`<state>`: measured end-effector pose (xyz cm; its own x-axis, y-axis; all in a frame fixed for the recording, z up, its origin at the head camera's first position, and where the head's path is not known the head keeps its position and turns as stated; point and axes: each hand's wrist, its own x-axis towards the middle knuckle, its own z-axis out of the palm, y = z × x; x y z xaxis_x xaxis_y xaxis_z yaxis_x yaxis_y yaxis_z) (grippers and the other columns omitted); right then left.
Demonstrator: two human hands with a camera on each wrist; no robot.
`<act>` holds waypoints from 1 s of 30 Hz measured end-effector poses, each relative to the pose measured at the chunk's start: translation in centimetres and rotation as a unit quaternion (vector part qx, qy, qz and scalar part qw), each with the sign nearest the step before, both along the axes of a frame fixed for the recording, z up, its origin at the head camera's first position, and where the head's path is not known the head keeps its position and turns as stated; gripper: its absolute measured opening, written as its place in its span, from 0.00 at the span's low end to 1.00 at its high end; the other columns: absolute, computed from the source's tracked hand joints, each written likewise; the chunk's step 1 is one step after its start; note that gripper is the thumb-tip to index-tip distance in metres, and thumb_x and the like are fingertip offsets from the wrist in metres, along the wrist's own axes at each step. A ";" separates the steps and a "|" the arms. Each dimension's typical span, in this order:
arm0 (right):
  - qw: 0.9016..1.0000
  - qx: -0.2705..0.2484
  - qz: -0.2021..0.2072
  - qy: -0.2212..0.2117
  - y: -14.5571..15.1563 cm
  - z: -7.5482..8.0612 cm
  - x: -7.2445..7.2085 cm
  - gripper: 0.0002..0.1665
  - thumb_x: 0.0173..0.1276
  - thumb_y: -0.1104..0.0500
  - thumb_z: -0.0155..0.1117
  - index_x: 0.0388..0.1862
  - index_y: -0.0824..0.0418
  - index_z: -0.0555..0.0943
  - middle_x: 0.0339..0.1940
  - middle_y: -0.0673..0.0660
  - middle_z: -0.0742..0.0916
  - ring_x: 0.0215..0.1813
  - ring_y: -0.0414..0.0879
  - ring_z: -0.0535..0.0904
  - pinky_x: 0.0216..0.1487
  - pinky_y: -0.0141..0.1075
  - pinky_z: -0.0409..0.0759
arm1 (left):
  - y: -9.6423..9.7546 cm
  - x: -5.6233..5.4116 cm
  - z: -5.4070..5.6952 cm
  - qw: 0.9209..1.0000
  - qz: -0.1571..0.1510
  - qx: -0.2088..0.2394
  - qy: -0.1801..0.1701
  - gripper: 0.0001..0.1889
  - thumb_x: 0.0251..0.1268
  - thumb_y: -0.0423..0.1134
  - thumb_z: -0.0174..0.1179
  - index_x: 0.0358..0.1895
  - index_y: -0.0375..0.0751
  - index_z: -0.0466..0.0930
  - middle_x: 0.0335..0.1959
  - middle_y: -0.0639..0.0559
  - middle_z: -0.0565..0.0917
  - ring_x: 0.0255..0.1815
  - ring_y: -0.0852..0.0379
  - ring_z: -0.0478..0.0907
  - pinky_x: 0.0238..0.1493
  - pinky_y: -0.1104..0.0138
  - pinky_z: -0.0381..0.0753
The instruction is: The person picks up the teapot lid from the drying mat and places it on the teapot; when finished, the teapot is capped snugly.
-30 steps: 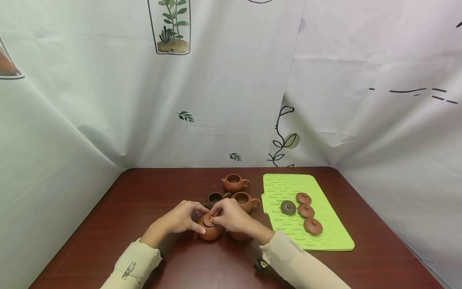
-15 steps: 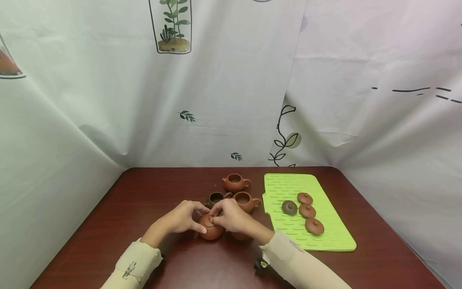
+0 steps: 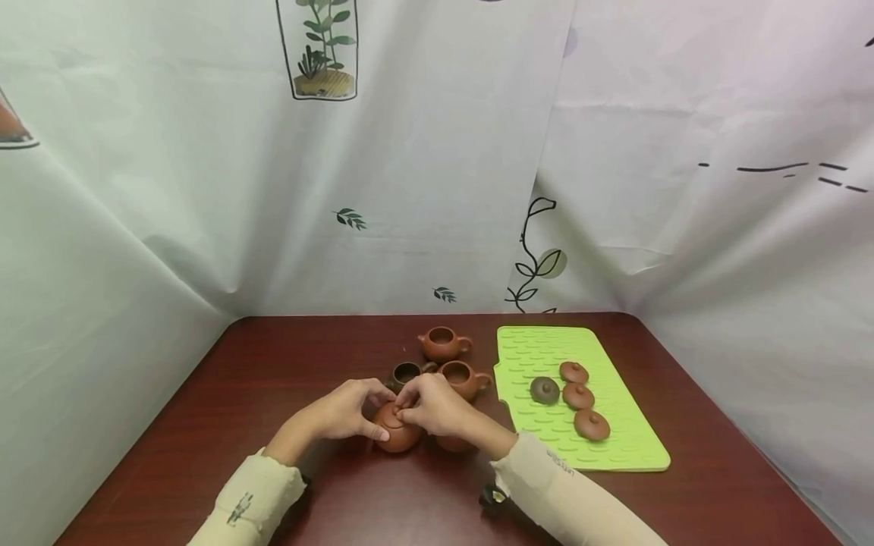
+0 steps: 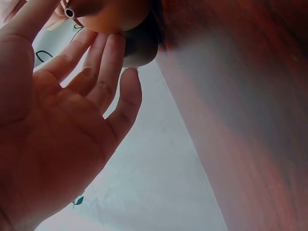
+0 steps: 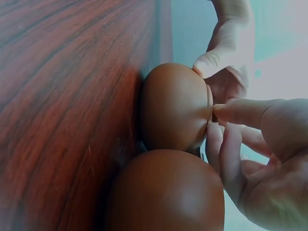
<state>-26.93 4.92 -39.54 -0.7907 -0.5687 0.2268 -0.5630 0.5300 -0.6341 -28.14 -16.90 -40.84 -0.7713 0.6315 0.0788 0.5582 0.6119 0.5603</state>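
A reddish-brown clay teapot (image 3: 398, 434) stands on the table between my hands. My left hand (image 3: 346, 410) holds its body, thumb on the near side and fingers round the far side. In the left wrist view the fingertips (image 4: 115, 43) lie against the teapot near its spout (image 4: 70, 12). My right hand (image 3: 435, 408) pinches the knob of the teapot lid (image 3: 389, 415), which sits level over the opening. The right wrist view shows the lid's edge close against the teapot's rim (image 5: 209, 98). A second brown teapot (image 5: 168, 192) stands right beside it, partly hidden under my right wrist.
Behind my hands stand a dark lidless teapot (image 3: 406, 373) and two lidless brown teapots, one nearer (image 3: 460, 379) and one farther (image 3: 442, 345). A green ridged mat (image 3: 539, 353) on the right bears several brown lids (image 3: 592, 425) and one dark lid (image 3: 545, 390).
The lid under my right hand has gone from tilted and raised at one side to level on the teapot. Both hands have stayed in nearly the same place.
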 end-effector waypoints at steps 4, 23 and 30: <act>1.000 -0.019 0.011 0.004 0.3 0.2 0.1 0.06 0.58 0.67 0.73 0.35 0.60 0.88 0.29 0.49 0.88 0.28 0.31 0.80 0.31 0.26 0.76 | 0.0 0.0 0.0 1.000 -0.013 -0.002 0.004 0.30 0.49 0.52 0.77 0.55 0.43 0.81 0.48 0.58 0.82 0.48 0.54 0.80 0.47 0.56 0.77; 0.997 -0.037 -0.008 0.060 2.7 1.1 1.5 0.08 0.61 0.62 0.73 0.40 0.61 0.88 0.37 0.49 0.87 0.34 0.36 0.82 0.37 0.30 0.79 | 0.3 1.2 1.1 0.996 -0.005 0.012 0.084 0.32 0.53 0.52 0.75 0.59 0.39 0.78 0.57 0.57 0.74 0.50 0.53 0.77 0.48 0.58 0.78; 0.995 -0.063 -0.018 0.073 3.7 1.3 1.9 0.09 0.59 0.65 0.74 0.39 0.63 0.87 0.36 0.51 0.87 0.35 0.38 0.83 0.37 0.33 0.81 | 1.9 2.3 1.4 0.986 0.060 0.026 0.154 0.34 0.54 0.56 0.73 0.63 0.45 0.78 0.60 0.58 0.76 0.55 0.53 0.74 0.48 0.53 0.76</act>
<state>-25.07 8.63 -38.23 -0.7637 -0.5005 0.4077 -0.6358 0.4737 -0.6094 -25.81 -15.04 -39.42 -0.7744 0.5264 0.3511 0.6325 0.6580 0.4086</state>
